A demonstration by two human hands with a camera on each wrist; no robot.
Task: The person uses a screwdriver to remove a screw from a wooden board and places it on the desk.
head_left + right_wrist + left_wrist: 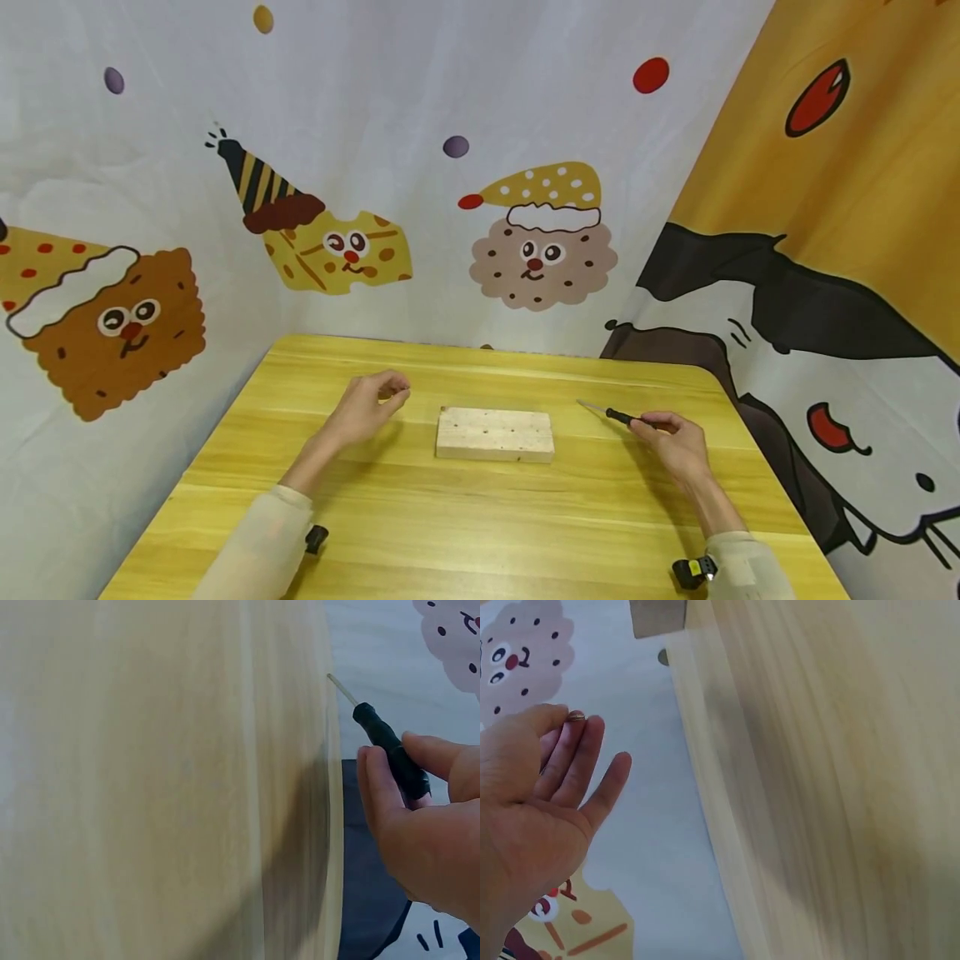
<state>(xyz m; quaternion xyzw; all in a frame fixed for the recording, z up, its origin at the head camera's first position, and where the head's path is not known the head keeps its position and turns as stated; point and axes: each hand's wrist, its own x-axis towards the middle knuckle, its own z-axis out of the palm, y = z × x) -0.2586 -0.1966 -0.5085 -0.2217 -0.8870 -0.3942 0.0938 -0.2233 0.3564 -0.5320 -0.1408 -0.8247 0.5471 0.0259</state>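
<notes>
My left hand (pixel 366 408) is raised left of a pale wooden block (pixel 495 435). Thumb and fingertips pinch a small brass-coloured screw (pixel 576 716), mostly covered by the fingers. On the other side of the block, my right hand (pixel 678 446) holds a screwdriver (pixel 390 750) by its black handle, the thin metal shaft pointing away and to the left. Several small dark spots, seemingly holes, show on the block's top face. The block lies flat and neither hand touches it.
A yellow wood-grain table (pixel 450 525) lies under both hands. Behind it hangs a white curtain (pixel 420 75) with cartoon prints, and a mustard-coloured printed part (pixel 862 192) is on the right. Small black cameras sit at both wrists.
</notes>
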